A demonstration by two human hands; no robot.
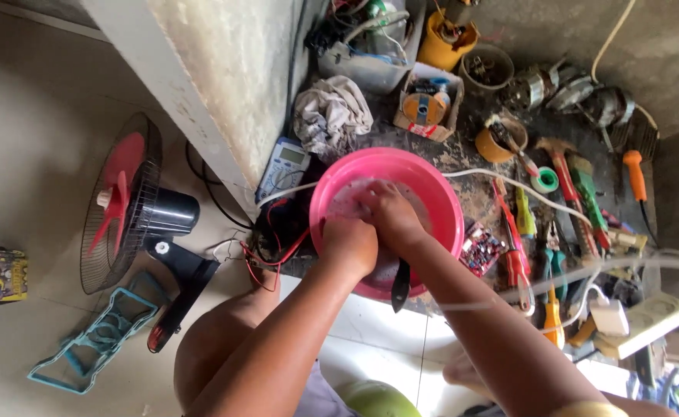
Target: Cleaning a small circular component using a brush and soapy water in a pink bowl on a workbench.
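A: Where is the thing being worked on?

B: Inside the pink basin [440, 202], which sits on the cluttered worktop [474, 202]. Both hands are down in it. The left hand [348, 245] is curled into a fist at the basin's near rim; the right hand [389, 215] lies just beside it, further in, fingers bent downward.

A: Are they gripping something?

B: The left hand looks closed, but I cannot tell on what; the right hand's fingers are hidden under its own back, so whether they are clamped I cannot say. Only a pale, wet-looking patch shows beyond the knuckles.

A: How would the basin itself handle?

B: I'd judge it thin plastic, light and a bit flexible, likely slippery if wet. Best held by the rim at two opposite sides. It seems to overhang the worktop edge towards the person, so it could tip.

A: Anything else unclear?

B: A dark blade-like piece [400, 286] hangs below the basin's near rim; its upper end is hidden. Right of the basin lie pliers [515, 259] and a white cable [509, 182]; left of it a multimeter [284, 164], partly covered by a rag [330, 114].
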